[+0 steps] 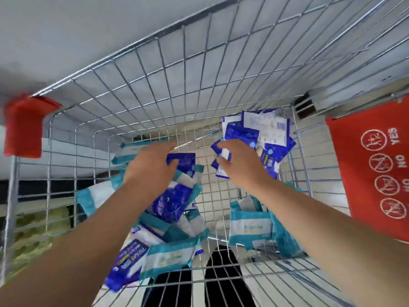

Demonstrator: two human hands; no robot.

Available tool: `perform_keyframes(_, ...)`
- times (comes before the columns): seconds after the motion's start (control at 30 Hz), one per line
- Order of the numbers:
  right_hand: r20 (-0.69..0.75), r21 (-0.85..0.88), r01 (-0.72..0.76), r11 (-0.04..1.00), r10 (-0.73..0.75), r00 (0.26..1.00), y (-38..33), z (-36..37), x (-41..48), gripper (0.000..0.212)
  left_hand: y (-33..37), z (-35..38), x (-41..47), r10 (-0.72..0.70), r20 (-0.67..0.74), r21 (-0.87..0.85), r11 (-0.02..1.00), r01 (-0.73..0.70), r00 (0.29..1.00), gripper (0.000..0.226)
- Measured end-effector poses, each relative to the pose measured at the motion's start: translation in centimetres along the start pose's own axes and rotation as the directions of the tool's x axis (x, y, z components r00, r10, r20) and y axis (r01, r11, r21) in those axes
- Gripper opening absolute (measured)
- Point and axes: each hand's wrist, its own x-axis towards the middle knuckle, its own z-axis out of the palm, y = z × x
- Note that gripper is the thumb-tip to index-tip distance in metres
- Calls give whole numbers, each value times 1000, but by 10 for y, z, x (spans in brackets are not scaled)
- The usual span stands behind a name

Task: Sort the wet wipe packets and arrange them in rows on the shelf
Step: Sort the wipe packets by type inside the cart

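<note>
Cart basket (192,89): bright steel wire grid, plated, shiny, thin highlights along the rods.

Corner cap (23,127): red plastic, smooth, dull sheen.

Seat flap (374,173): red plastic panel, matt, white printed symbols.

Blue packets (172,200): thin plastic film, glossy, crinkled, catching light in small spots. A second bunch (254,134) at the far right corner shows white printed backs, same slick film.

Teal-and-white packets (250,229): plastic film too, softer sheen, lightly wrinkled at the sealed ends.

Floor (221,138) under the wire: pale tiles, smooth, faint gloss.

Wall (66,29) beyond: flat matt grey-white.
</note>
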Motion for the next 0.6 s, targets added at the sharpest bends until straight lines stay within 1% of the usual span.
perform_keyframes(0.03,63,1,5,1000,-5,998,-9,9,4,38,-15,-5,1,-20,27,78,997,18,999,36)
perform_keyframes(0.07,132,11,3,1000,-4,991,-18,19,10,40,-27,-9,3,-45,54,121,992,39,998,35)
perform_keyframes(0.13,229,24,-10,1000,4,974,-30,35,21,45,-40,-12,8,-67,111,140,989,51,992,32)
perform_keyframes(0.23,305,46,-18,999,3,952,-38,52,35,43,-45,-5,19,-15,158,139,990,-7,987,34)
perform_keyframes(0.33,277,137,-68,988,27,961,-41,60,39,32,-48,1,29,2,177,51,999,-11,984,32)
perform_keyframes(0.43,243,235,-95,967,36,969,-43,58,36,24,-47,0,31,31,191,48,998,-41,981,19)
perform_keyframes(0.53,182,341,-99,935,38,983,-45,45,29,18,-44,-3,29,83,95,-41,996,-80,992,15)
perform_keyframes(0.6,132,473,-136,871,82,988,-42,30,28,17,-36,-6,30,137,5,-176,975,-133,991,16)
